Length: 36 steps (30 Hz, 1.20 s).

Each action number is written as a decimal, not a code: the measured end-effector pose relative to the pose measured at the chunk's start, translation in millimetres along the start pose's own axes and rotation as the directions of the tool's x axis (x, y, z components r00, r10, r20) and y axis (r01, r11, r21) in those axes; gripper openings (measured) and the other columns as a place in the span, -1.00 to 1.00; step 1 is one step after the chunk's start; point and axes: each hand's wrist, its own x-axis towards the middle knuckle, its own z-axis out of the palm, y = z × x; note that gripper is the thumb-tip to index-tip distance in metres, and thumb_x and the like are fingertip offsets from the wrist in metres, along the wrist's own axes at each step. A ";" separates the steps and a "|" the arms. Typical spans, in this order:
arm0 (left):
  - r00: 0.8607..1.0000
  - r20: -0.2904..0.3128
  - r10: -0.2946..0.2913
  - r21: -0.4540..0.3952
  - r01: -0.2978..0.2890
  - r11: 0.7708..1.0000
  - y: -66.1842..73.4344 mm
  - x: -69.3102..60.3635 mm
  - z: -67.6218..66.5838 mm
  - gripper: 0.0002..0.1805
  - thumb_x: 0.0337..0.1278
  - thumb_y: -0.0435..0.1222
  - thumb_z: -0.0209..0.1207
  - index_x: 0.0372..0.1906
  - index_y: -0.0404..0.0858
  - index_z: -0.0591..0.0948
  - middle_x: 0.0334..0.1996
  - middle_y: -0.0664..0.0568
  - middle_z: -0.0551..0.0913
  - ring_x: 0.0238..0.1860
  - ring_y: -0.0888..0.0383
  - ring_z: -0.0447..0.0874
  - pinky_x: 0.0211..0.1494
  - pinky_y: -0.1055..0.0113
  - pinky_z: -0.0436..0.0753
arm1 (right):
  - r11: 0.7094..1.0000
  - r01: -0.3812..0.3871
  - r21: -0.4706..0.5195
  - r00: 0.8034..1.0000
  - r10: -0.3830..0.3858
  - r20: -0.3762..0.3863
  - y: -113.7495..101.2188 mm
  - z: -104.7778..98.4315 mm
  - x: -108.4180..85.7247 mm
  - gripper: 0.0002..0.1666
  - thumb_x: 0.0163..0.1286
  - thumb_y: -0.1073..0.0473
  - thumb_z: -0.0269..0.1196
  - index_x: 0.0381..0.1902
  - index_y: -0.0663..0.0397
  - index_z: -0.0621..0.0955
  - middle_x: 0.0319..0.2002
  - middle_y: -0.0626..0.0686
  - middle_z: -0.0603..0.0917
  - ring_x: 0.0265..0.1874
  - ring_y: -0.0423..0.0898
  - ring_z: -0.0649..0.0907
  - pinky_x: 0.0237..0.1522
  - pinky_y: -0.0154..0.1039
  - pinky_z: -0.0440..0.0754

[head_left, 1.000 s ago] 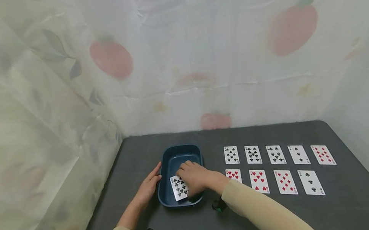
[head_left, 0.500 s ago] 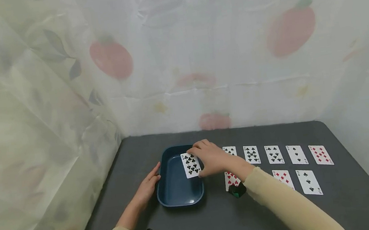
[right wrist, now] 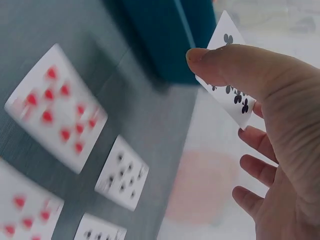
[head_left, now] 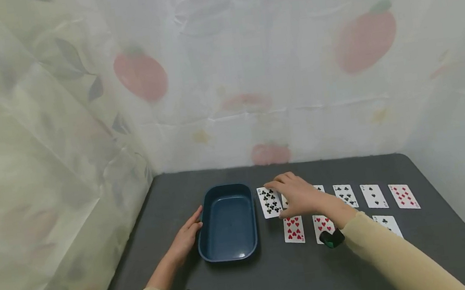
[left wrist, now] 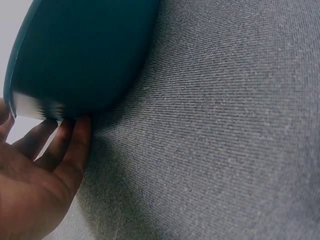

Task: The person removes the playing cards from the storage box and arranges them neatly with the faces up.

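Note:
Between the thumb and fingers of my right hand (head_left: 304, 197) is a playing card of clubs (head_left: 269, 203), face up and raised above the table, just right of the blue tray (head_left: 229, 227). In the right wrist view the thumb lies across the face of this clubs card (right wrist: 237, 102). My left hand (head_left: 183, 243) touches the tray's left side. Its fairly straight fingertips rest against the outer wall of the tray (left wrist: 75, 60) in the left wrist view. The tray's floor is bare.
Face-up cards lie in two rows on the right, including a hearts card (head_left: 294, 230), another hearts card (head_left: 323, 228) and a diamonds card (head_left: 404, 197). My right hand and arm cover some. A printed curtain (head_left: 257, 64) hangs behind the dark table (head_left: 241, 289).
My right hand has lifted the clubs card out of the tray and carried it right, past the tray's rim. The left hand has stayed at the tray's side.

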 end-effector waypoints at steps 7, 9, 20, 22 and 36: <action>1.000 -0.008 -0.004 -0.022 0.004 1.000 -17.7 11.8 -1.0 -0.37 0.61 -0.20 -0.10 0.66 0.00 0.12 0.63 -0.18 -0.04 0.59 -0.25 -0.06 0.48 -0.32 0.10 | 0.998 -0.067 -0.021 0.998 0.067 -0.016 35.7 -1.2 -39.9 0.06 0.07 -0.06 0.60 0.49 0.02 0.42 0.33 0.16 0.46 0.36 0.22 0.36 0.30 0.25 0.37; 1.000 -0.010 -0.007 -0.027 0.007 1.000 -25.9 17.0 -2.1 -0.37 0.60 -0.17 -0.08 0.65 0.05 0.13 0.63 -0.16 -0.02 0.58 -0.24 -0.04 0.46 -0.32 0.16 | 0.997 -0.075 -0.027 0.997 0.074 -0.023 45.3 -0.4 -52.0 0.05 0.05 -0.04 0.61 0.47 0.03 0.44 0.30 0.16 0.47 0.34 0.23 0.38 0.28 0.27 0.38; 1.000 -0.017 -0.014 -0.005 0.014 1.000 -28.9 18.2 -1.8 -0.38 0.61 -0.15 -0.09 0.64 0.12 0.14 0.64 -0.10 -0.01 0.59 -0.22 -0.03 0.47 -0.31 0.13 | 0.985 -0.167 -0.053 0.985 0.165 -0.046 88.9 2.5 -111.7 0.02 -0.02 0.01 0.64 0.41 0.09 0.50 0.25 0.22 0.52 0.28 0.31 0.42 0.20 0.30 0.45; 1.000 -0.011 -0.009 0.005 0.009 1.000 -29.4 18.4 -1.8 -0.38 0.61 -0.15 -0.10 0.65 0.11 0.12 0.64 -0.10 -0.03 0.59 -0.23 -0.04 0.48 -0.33 0.10 | 0.981 -0.189 -0.052 0.981 0.186 -0.046 94.9 3.8 -121.1 0.01 -0.02 0.02 0.64 0.40 0.09 0.50 0.25 0.23 0.52 0.27 0.32 0.42 0.18 0.32 0.46; 1.000 0.006 -0.002 0.007 0.002 1.000 -27.5 19.1 -2.6 -0.38 0.63 -0.14 -0.11 0.66 0.10 0.10 0.65 -0.09 -0.06 0.59 -0.24 -0.08 0.48 -0.37 0.02 | 0.945 -0.321 -0.058 0.946 0.318 -0.068 130.5 9.8 -179.5 0.03 -0.14 -0.05 0.67 0.31 0.16 0.57 0.18 0.30 0.56 0.17 0.37 0.48 0.10 0.38 0.47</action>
